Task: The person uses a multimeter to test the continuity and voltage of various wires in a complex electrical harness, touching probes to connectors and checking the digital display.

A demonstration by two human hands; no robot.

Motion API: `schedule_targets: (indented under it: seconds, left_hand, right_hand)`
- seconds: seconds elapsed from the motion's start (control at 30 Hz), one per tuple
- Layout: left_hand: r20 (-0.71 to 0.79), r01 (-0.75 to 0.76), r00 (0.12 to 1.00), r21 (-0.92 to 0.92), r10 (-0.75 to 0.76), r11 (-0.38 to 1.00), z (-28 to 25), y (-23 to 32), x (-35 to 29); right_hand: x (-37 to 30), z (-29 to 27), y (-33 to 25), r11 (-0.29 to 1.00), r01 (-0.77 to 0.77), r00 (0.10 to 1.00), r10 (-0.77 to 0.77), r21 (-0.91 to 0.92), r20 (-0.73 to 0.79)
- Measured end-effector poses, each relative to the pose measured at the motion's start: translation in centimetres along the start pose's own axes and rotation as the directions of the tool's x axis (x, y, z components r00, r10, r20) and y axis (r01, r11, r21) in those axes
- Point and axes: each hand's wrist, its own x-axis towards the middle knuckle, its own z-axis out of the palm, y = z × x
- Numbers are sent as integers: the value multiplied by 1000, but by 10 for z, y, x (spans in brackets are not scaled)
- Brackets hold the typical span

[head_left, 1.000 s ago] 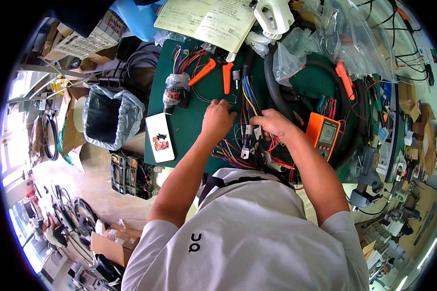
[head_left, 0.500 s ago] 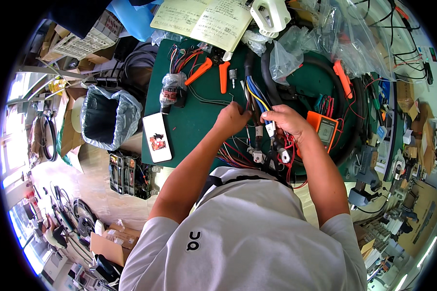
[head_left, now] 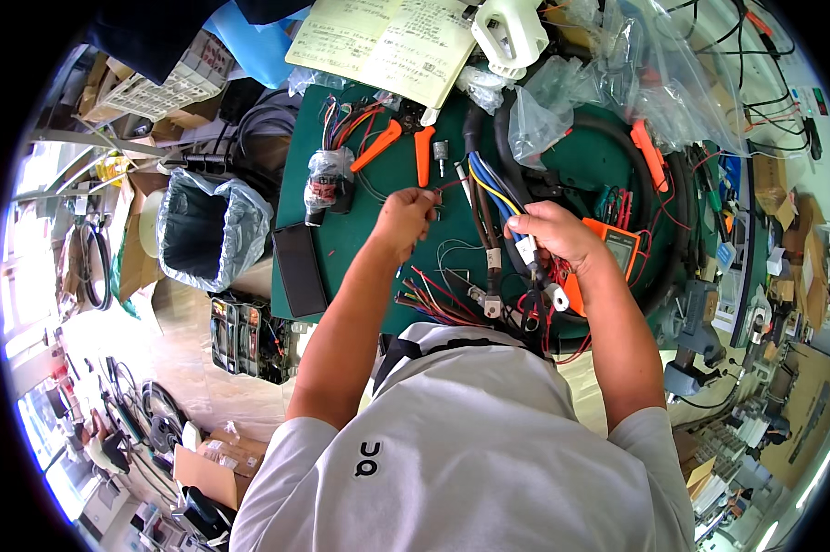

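My left hand [head_left: 404, 223] is closed in a pinch, with a thin red wire [head_left: 451, 184] running from its fingertips toward the cable bundle. My right hand [head_left: 559, 232] wraps round the lower part of that bundle, where blue wires [head_left: 494, 187] and a yellow wire lie beside black cable. Below the right hand, a metal cable lug [head_left: 558, 298] sticks out. A second dark cable with a lug [head_left: 492, 305] lies between the hands. Loose thin coloured wires [head_left: 431, 299] spread along the near table edge. Just beyond the left hand are orange-handled pliers [head_left: 423, 155] and a small metal connector [head_left: 441, 152].
On the green tabletop [head_left: 351, 267] lie a dark-screened phone [head_left: 300, 270], a wrapped connector [head_left: 323, 184] with wires, and an orange multimeter [head_left: 623, 248]. An open notebook [head_left: 378, 46] and plastic bags [head_left: 654, 92] sit at the back. A lined bin [head_left: 171, 230] stands left.
My left hand has moved left, away from the bundle, and a thin red wire now stretches from its fingers. My right hand keeps its grip. The phone's screen has gone dark.
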Motion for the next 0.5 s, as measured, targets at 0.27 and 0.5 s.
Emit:
schedule_targets:
  seconds: [0.27,0.5]
  left_hand:
    - [-49,-19,999,30,21,999,-4,28,-4]
    - [76,10,997,178,-24,984,9,10,-10]
  right_hand:
    - [-9,-2,0,994,32,998,-25,103,-65]
    - [-5,8,4,996,28,996,-21,81,-86]
